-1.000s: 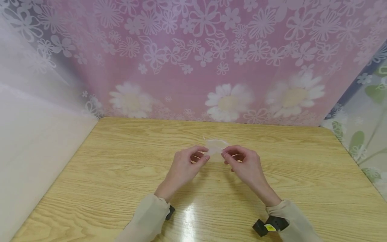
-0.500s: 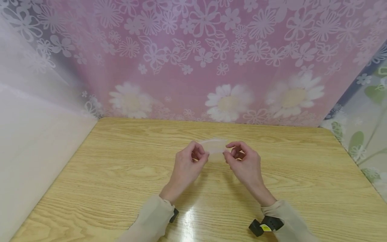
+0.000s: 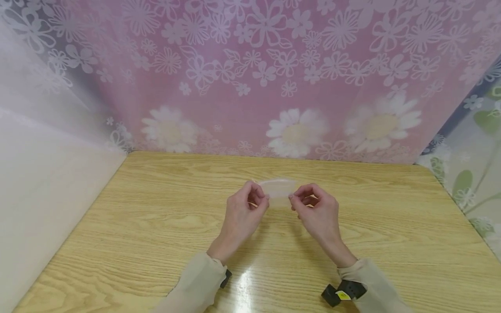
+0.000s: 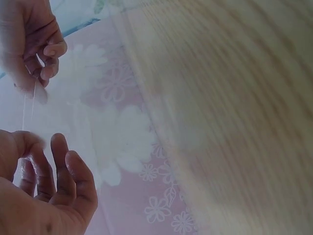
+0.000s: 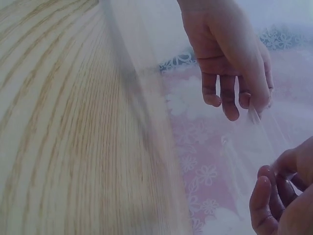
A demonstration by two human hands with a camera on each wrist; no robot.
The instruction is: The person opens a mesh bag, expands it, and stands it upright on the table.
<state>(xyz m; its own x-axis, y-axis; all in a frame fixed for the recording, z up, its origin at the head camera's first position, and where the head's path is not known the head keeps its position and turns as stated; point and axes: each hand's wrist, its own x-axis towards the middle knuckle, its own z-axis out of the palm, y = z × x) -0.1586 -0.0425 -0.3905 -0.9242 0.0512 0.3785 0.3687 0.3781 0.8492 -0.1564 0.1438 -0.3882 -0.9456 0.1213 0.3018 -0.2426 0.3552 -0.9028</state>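
Note:
A small piece of thin, clear plastic film [image 3: 278, 189] is stretched between the two hands, above the tabletop. My left hand [image 3: 243, 216] pinches its left side between thumb and forefinger. On the other side, the right hand [image 3: 318, 213] pinches the film with thumb and fingertips. In the left wrist view, two thin bright edges of the film [image 4: 28, 110] run from one hand to the other. The right wrist view shows the film [image 5: 259, 129] as a see-through sheet with creases. Whether it is a single layer or a bag, I cannot tell.
The wood-grain table [image 3: 156, 226] spreads under both hands. A pink flowered curtain [image 3: 242, 87] hangs along its far edge, with pale cloth [image 3: 51, 174] at the left and leaf-patterned cloth [image 3: 465, 174] at the right. Black straps [image 3: 350, 289] sit on the wrists.
One second ago the film was bunched with a crinkled upper edge; now it is spread flatter and wider. The left hand has shifted its grip slightly; for the last half second both hands are nearly still.

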